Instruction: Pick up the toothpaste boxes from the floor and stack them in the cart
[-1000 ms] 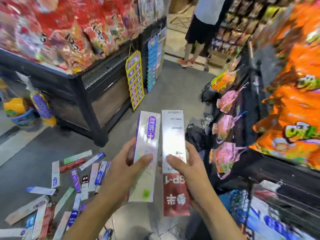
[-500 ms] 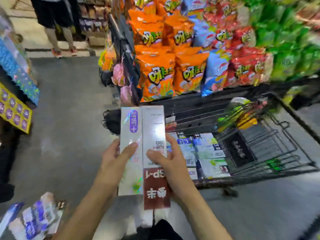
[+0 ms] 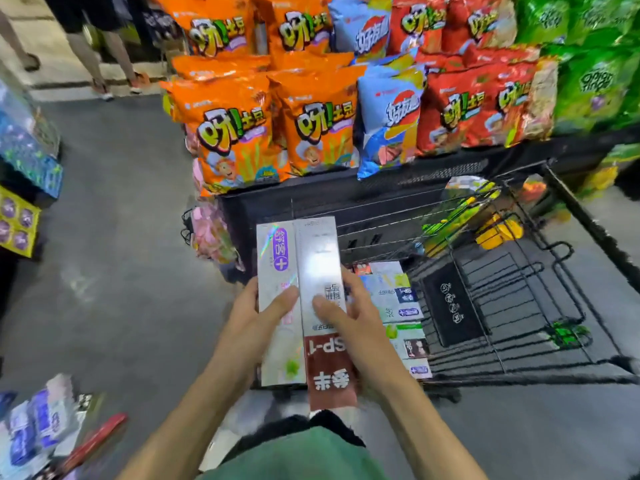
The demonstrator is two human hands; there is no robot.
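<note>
The task looks partly done: several toothpaste boxes [image 3: 398, 306] already lie flat in the near-left corner of the wire cart [image 3: 519, 306], while a scatter of floor boxes [image 3: 38, 431] waits at the lower left. Two more are in hand just left of the cart's near-left corner, side by side and touching. The left hand [image 3: 256, 323] grips the holographic silver box [image 3: 278, 289], thumb across its face; the right hand [image 3: 353, 317] grips the white and dark-red box [image 3: 320, 271] likewise. Both long axes run away from the person, far ends toward the crisp-bag shelf [image 3: 311, 133].
</note>
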